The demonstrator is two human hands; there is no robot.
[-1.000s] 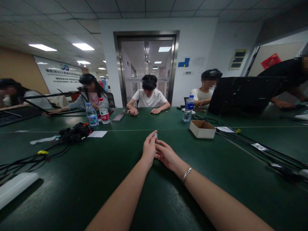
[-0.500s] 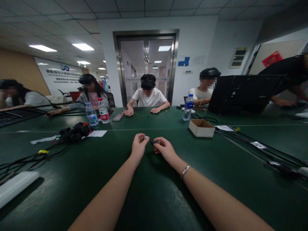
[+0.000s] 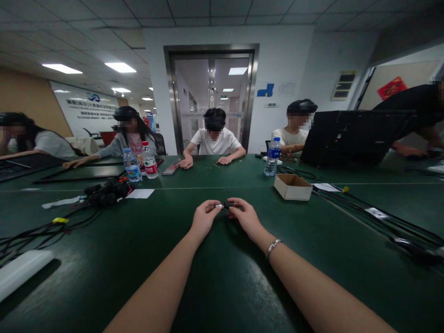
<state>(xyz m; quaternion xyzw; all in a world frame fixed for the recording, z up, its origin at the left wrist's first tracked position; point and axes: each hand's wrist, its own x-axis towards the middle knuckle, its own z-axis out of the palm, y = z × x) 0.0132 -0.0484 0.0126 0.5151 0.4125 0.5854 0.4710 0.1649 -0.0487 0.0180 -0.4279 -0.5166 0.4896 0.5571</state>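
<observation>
Between thumb and fingers, my left hand pinches a small silvery piece. My right hand grips a short black piece from the right side. The two pieces lie end to end above the green table, and they appear to touch. A metal bracelet circles my right wrist. What the pieces are is too small to make out.
An open cardboard box stands right of my hands, near a blue-labelled bottle. Two bottles, a white paper and black cables lie to the left. Several people sit across the table.
My hands have come together, closing the gap between the silvery piece and the black piece. At the left, a person's arm and a dark flat panel have shifted.
</observation>
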